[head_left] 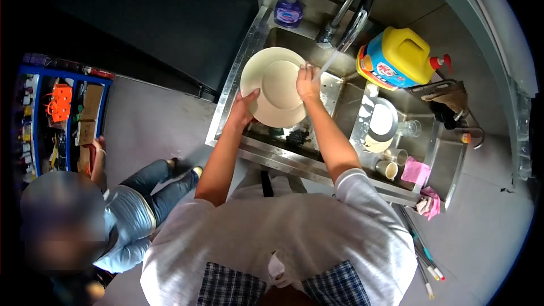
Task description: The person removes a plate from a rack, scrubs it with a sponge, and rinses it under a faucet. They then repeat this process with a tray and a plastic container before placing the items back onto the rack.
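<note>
A cream-coloured plate (282, 82) is held over the left basin of a steel sink (258, 146). My left hand (245, 107) grips its lower left rim, thumb on the upper face. At the plate's right side, my right hand (307, 83) lies on the rim with its fingers on the face; whether it grips the underside is hidden. Water runs from the chrome faucet (356, 20) down beside my right hand. Below the plate, something dark and wet (298, 137) lies in the basin.
A purple soap bottle (288, 11) and a large yellow detergent jug (396, 59) stand at the sink's back. The right basin holds dishes (384, 120), glasses (409, 128) and a pink cloth (415, 171). Another person (130, 209) is by the blue shelf (69, 79) at left.
</note>
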Motion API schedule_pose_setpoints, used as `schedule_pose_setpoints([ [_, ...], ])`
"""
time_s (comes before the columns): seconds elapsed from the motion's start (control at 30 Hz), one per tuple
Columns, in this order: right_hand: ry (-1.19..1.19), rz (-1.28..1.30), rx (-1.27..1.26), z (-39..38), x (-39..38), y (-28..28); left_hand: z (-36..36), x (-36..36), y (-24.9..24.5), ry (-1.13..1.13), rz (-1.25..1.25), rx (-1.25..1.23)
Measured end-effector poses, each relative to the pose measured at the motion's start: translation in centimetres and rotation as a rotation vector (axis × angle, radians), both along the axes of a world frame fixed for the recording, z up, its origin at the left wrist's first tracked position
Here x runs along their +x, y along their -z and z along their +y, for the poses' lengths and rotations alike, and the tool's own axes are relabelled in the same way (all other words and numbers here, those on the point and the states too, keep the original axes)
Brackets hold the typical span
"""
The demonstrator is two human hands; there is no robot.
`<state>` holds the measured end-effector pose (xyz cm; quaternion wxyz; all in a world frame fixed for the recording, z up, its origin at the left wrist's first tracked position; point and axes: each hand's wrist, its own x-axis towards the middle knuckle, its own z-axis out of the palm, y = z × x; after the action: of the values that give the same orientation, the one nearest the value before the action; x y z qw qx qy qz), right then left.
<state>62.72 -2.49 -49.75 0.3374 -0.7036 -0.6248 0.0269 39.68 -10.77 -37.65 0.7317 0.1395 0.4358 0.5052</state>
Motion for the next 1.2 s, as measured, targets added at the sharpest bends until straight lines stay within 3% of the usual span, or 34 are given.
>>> schedule_pose_setpoints([
  [0.03,-0.104,-0.118,0.073,-0.3,0.2,1.1,-0.1,-0.4,0.0,-0.009,0.0,-0.017],
  [0.13,-0.101,0.2,-0.039,-3.3,-2.0,-7.6,-0.8,-1.5,0.5,0.011,-0.035,-0.016],
  [0.37,-0.205,0.118,-0.163,-6.4,1.9,-9.1,-1.5,0.1,-0.6,0.063,-0.039,-0.08],
  [0.5,-0.197,0.58,-0.287,-6.8,5.7,-8.8,-1.4,1.1,-0.2,0.12,-0.066,-0.069],
  [0.53,-0.181,0.762,-0.127,-6.9,6.0,-9.1,-1.2,1.4,-0.3,0.13,-0.088,-0.047],
  [0.6,-0.164,1.443,-0.409,-7.7,8.4,-10.3,-0.4,1.8,-0.2,0.143,-0.1,-0.034],
  [0.63,-0.299,1.697,-0.489,-8.3,9.3,-11.7,-0.1,2.0,0.2,0.146,-0.107,-0.031],
  [0.73,-0.4,1.769,-0.551,-9.2,10.9,-10.5,2.0,3.0,1.9,0.241,-0.078,-0.014],
  [0.9,-0.23,1.699,-0.471,-11.0,10.7,-12.7,5.3,6.8,7.3,0.093,0.576,0.046],
  [1.0,-0.196,1.544,-0.369,-11.9,10.0,-14.1,5.8,9.9,8.9,0.036,0.387,-0.198],
  [1.03,-0.16,1.376,-0.342,-11.9,9.3,-14.8,6.8,10.8,12.4,0.157,0.398,-0.329],
  [1.17,-0.179,0.669,-0.462,-12.5,5.9,-19.4,5.5,14.4,8.3,0.175,-0.268,-0.301],
  [1.2,-0.18,0.534,-0.502,-13.0,5.0,-20.0,5.9,14.2,10.9,0.25,-0.371,-0.147],
])
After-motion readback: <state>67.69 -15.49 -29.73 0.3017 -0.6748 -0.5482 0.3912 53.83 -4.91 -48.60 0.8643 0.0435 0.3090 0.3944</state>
